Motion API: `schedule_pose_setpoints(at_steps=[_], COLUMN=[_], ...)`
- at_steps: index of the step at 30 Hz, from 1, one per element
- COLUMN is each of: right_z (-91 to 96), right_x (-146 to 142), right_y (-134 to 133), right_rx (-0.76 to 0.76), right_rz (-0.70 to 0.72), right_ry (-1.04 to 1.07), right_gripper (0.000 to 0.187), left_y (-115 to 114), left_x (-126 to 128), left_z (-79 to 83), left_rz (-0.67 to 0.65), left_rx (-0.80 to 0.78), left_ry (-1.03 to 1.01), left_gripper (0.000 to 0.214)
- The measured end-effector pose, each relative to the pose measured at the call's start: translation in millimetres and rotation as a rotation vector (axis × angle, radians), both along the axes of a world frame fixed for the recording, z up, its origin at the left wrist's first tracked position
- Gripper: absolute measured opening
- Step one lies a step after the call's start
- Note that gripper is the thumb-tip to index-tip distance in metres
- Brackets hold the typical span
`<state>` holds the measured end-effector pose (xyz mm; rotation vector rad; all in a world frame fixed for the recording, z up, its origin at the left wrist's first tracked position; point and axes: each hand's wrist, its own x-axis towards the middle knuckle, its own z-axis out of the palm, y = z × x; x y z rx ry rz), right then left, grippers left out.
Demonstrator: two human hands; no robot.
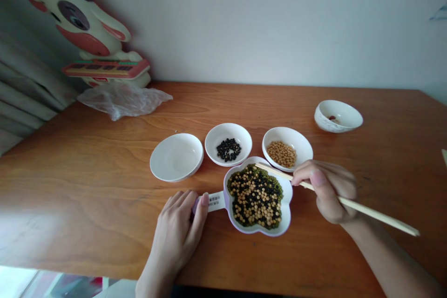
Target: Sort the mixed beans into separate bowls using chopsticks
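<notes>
My left hand (179, 226) is closed round the handle (215, 201) of a flower-shaped dish (287, 207) with a lilac outside. Mixed beans (256, 198), yellow, black and small green ones, cover the dish's floor. In my right hand (330, 191) is a pair of light wooden chopsticks (377, 216), their tips among the beans near the dish's far rim. Behind the dish stand a white bowl (238, 130) with black beans (228, 150) and another bowl (303, 144) with yellow beans (281, 154). A third white bowl (176, 156), to the left, shows nothing inside.
Farther back at the right stands a patterned bowl (324, 121) with a few small reddish bits. A cow-shaped toy keyboard (104, 46) leans by the wall at the back left, a crumpled plastic bag (125, 100) before it. Everything stands on a brown wooden table (87, 186).
</notes>
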<state>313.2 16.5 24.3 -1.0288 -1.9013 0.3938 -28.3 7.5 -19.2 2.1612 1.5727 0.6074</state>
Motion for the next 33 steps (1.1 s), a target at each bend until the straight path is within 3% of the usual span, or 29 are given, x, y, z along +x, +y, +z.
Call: schedule_pose_setpoints(at_steps=[3, 8, 12, 19, 33], right_z=[0.6, -1.0, -1.5, -3.3, -7.5], right_x=[-0.4, -2.9, -3.1, 3.4, -0.7], right_y=[-0.5, -2.7, -5.0, -7.6, -2.4], right_rx=[-0.003, -0.177, -0.227, -0.425, -0.396], right_rz=[0.007, 0.028, 0.054, 0.062, 0.061], right_ry=[-0.008, 0.128, 0.143, 0.178, 0.148], right_gripper=[0.032, 0.041, 0.042, 0.068, 0.067], left_y=[-0.3, -1.0, -0.6, 0.4, 1.0], left_x=[-0.7, -1.7, 0.1, 1.9, 2.4], left_z=[-0.2, -0.5, 0.3, 3.5, 2.9], left_rz=[-0.006, -0.007, -0.003, 0.008, 0.010], left_rx=[0.010, 0.030, 0.030, 0.032, 0.037], left_ry=[0.004, 0.022, 0.031, 0.042, 0.038], left_gripper=[0.036, 0.037, 0.036, 0.037, 0.035])
